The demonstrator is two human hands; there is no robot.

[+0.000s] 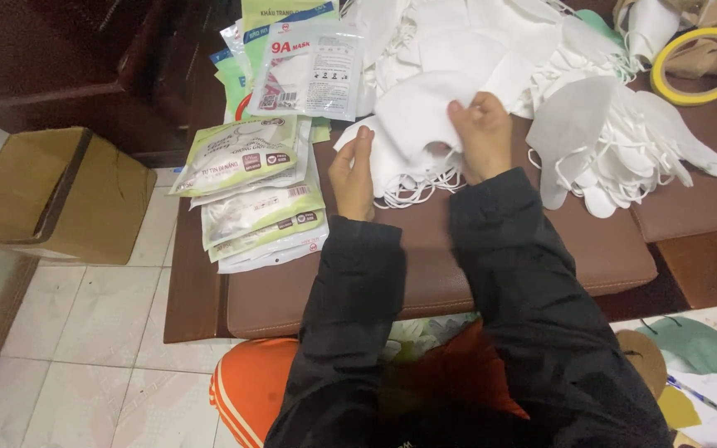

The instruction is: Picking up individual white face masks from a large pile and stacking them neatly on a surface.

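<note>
Black sleeves, lower centre. Left hand (352,174) and right hand (481,133), apart, each pinching white masks (412,124), upper centre on brown cushion (541,257). Light, soft, floppy; best gripped by folded edges. Packets (251,191) left.

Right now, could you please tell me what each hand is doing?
Left hand: fingers closed on the edge of the stack of white masks.
Right hand: gripping the top of the same stack.
</note>
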